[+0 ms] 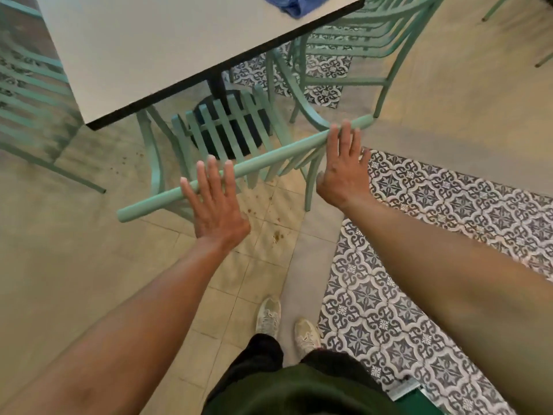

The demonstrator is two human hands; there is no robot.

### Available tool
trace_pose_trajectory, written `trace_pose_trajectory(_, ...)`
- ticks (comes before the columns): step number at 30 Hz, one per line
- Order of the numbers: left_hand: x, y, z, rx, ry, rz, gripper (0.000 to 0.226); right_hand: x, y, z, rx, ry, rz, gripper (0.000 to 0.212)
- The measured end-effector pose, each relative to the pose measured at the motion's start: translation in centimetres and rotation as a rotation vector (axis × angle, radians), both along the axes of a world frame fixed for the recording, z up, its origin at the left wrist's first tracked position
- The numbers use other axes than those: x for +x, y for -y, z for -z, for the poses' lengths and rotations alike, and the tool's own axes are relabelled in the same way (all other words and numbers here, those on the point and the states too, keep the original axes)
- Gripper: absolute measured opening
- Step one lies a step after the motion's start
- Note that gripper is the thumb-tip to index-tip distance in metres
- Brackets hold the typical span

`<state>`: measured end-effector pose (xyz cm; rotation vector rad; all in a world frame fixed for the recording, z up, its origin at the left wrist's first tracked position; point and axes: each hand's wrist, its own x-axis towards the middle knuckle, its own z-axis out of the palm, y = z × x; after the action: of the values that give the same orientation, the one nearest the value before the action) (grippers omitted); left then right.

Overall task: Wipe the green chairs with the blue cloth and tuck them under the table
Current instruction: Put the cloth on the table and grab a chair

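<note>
A green slatted chair (269, 158) stands in front of me with its seat partly under the white table (155, 55). My left hand (215, 205) lies flat on the left part of its top rail, fingers spread. On the right part of the same rail rests my right hand (344, 169), also flat with fingers apart. The blue cloth (294, 4) lies crumpled on the table at the far edge, away from both hands. A second green chair (359, 40) stands at the table's right side, and a third (30, 94) at the left.
The table has a black pedestal base (227, 127) under it. The floor is beige tile with crumbs near the chair, and patterned grey-white tiles (419, 220) run to the right. My feet (287, 324) stand just behind the chair.
</note>
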<state>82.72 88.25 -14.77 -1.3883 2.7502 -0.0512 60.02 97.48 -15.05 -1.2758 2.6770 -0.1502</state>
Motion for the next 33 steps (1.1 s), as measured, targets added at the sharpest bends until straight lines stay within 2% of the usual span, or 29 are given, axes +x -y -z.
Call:
trace_pose_trajectory(4, -5.4, -4.9, 0.1, 0.148, 0.069, 0.232, 0.090, -0.2, -6.4, 1.0, 0.222, 0.238, 0.138, 0.067)
trace_pose_trajectory(8, -11.6, -7.7, 1.4, 0.435, 0.286, 0.584, 0.071, -1.5, -13.9, 3.1, 0.370, 0.426, 0.315, 0.060)
trace_pose_trajectory(11, -17.4, -9.3, 3.3, 0.524, 0.422, 0.618, 0.075, -4.1, -18.5, 3.9, 0.394, 0.493, 0.418, 0.073)
trace_pose_trajectory(15, -27.3, -12.3, 4.3, 0.500, 0.461, 0.678, 0.074, -11.5, -23.1, 4.1, 0.391, 0.533, 0.514, 0.083)
trace_pose_trajectory(20, -40.3, -17.0, 2.8, 0.518, 0.440, 0.700, 0.075, -24.3, -26.2, 1.7, 0.335, 0.495, 0.549, 0.079)
trace_pose_trajectory(26, -54.3, -18.9, 0.7, 0.490, 0.406, 0.713, 0.075, -37.4, -27.3, -0.9, 0.286, 0.480, 0.547, 0.078)
trace_pose_trajectory(33, -68.1, -18.0, 0.8, 0.473, 0.412, 0.717, 0.074, -50.5, -26.2, 0.3, 0.306, 0.489, 0.526, 0.078)
